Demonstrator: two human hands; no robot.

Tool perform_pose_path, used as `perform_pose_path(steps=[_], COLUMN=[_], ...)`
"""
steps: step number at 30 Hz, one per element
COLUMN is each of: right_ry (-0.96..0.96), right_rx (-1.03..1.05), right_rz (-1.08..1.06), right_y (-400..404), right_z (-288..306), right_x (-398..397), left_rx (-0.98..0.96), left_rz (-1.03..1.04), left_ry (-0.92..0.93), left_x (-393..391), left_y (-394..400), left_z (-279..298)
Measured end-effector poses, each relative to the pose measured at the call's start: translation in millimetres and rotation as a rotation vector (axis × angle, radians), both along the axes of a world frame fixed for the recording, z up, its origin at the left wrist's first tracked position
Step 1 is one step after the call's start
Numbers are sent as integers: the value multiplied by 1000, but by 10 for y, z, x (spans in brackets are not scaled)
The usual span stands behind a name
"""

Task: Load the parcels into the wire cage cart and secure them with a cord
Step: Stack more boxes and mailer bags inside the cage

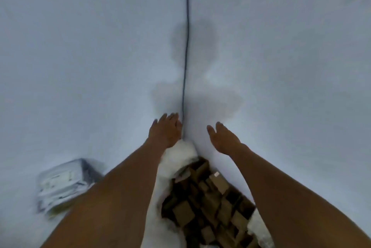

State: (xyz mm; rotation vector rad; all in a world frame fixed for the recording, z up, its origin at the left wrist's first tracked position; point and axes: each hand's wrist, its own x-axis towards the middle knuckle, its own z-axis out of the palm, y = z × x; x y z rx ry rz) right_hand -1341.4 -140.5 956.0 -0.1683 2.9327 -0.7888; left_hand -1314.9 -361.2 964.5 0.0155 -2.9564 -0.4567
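Pale blank wall fills most of the head view, blurred; person's shadow falls on it. Dark cord runs straight down it from the top edge and ends just beside the left hand fingertips, on their inner side. Cannot tell if the fingers touch it. Left hand: fingers straight, released, holding nothing. Right hand: fingers extended, relaxed, holding nothing, apart from the cord.

Parcels: brown cardboard boxes stacked below and behind both sets of fingers, between the forearms. White wrapped parcel lies well off the left fingers' outer side, low in frame. No wire cage cart discernible; too blurred to say.

Judgement: reach for the cord, not yet gripped.

Risks:
- Cord is thin and hangs flat against the wall, so a pinch could miss or push it aside.
- A hard pull could yank its unseen upper end loose.
- Boxes look loosely piled; a forearm brushing them could topple some.
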Motion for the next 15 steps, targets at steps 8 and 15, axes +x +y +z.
perform_pose_path(steps=[8, 15], right_ry=[-30, -283], right_rx=[2, -10], right_rz=[412, 542], right_y=[-2921, -5208], right_z=[-303, -1522], right_x=[-13, 51], left_rx=[94, 376], left_rz=[606, 932], left_ry=[-65, -169], left_x=[1355, 1888], left_y=[-3275, -5061], left_z=[-423, -1733])
